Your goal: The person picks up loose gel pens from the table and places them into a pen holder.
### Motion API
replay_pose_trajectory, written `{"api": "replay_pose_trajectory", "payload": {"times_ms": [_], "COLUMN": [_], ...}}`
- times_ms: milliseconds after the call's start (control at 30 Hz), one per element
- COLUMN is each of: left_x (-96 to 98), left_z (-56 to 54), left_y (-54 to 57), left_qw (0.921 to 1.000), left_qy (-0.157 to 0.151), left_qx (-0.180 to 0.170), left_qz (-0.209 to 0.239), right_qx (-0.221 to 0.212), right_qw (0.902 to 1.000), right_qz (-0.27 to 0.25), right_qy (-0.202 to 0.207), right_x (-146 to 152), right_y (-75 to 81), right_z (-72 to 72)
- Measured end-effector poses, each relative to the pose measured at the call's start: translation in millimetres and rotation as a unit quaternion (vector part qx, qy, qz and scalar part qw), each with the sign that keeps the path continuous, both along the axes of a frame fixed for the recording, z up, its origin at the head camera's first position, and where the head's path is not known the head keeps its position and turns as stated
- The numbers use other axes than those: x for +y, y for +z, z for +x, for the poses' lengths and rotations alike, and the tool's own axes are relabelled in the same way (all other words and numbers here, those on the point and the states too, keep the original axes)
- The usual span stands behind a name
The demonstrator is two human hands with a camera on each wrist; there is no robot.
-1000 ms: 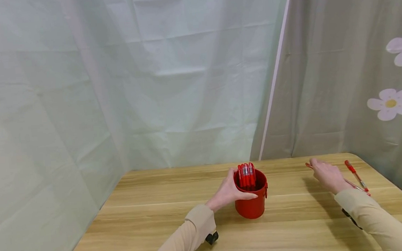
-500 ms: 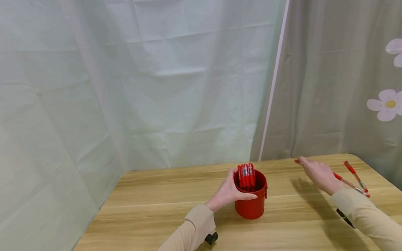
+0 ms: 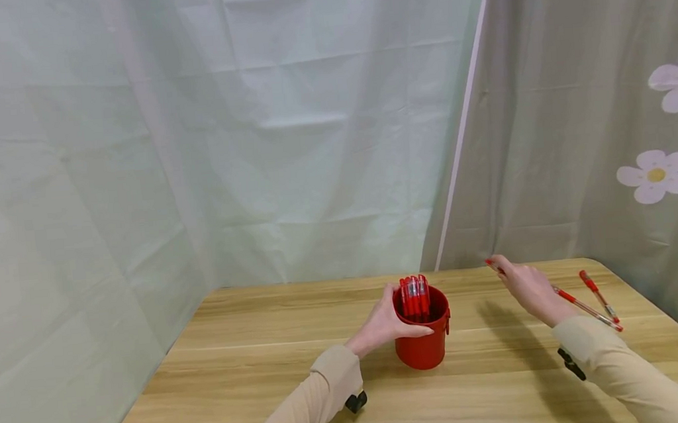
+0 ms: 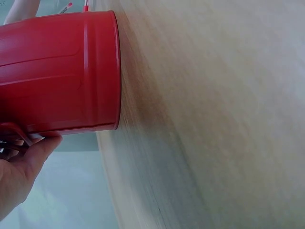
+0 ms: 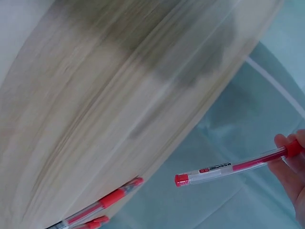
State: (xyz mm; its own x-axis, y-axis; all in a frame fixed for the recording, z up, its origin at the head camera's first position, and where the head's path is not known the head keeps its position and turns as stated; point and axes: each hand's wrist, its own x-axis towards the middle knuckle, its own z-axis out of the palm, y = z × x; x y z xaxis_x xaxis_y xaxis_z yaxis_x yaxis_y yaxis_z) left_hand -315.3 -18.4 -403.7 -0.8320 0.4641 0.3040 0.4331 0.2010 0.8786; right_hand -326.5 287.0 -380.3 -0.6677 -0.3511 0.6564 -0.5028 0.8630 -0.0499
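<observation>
Fingers and thumb of my left hand (image 3: 386, 320) grip a small red bucket (image 3: 420, 352) around its rim. A bunch of red pens (image 3: 415, 296) stands upright inside, leaning to the bucket's left side. In the left wrist view the bucket (image 4: 59, 71) fills the upper left, with part of my left hand (image 4: 24, 174) at its lower side. My right hand (image 3: 527, 289) is raised above the table's far right part. It pinches a clear-barrelled red gel pen (image 5: 233, 167) near its red grip end, well apart from the bucket.
Two more red pens lie at the table's right side, one pen (image 3: 588, 309) nearer my right wrist and another pen (image 3: 599, 296) beyond it, their near ends close together. Curtains (image 3: 321, 140) hang behind the wooden table (image 3: 256, 377).
My right hand has lifted the pen off the table and moved left and upward with it. Both lying pens show more fully now. My left hand and the bucket stay in place.
</observation>
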Motion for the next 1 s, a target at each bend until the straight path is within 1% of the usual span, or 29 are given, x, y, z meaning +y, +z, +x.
{"api": "replay_pose_trajectory", "payload": {"times_ms": [133, 367, 633, 733, 1000], "left_x": [-0.1, 0.1, 0.0, -0.3, -0.5], "left_z": [0.1, -0.3, 0.2, 0.5, 0.0], "left_y": [-0.3, -0.1, 0.4, 0.8, 0.6], "left_qw": [1.0, 1.0, 1.0, 1.0, 1.0], "left_qy": [0.001, 0.001, 0.003, 0.001, 0.0], "left_qx": [0.0, 0.004, -0.002, -0.002, 0.001], "left_qz": [0.0, 0.0, -0.005, -0.003, -0.002], "right_qx": [-0.016, 0.019, 0.028, 0.024, -0.001], "right_qw": [0.9998, 0.9979, 0.9945, 0.9925, 0.9846], "right_qz": [-0.011, -0.04, -0.07, -0.084, -0.125], "right_qy": [-0.003, 0.047, 0.073, 0.085, 0.122], "right_x": [-6.2, -15.4, -28.8, -34.9, -48.9], "right_y": [3.4, 7.8, 15.6, 19.6, 31.3], "right_z": [1.4, 3.8, 4.8, 5.8, 11.6]}}
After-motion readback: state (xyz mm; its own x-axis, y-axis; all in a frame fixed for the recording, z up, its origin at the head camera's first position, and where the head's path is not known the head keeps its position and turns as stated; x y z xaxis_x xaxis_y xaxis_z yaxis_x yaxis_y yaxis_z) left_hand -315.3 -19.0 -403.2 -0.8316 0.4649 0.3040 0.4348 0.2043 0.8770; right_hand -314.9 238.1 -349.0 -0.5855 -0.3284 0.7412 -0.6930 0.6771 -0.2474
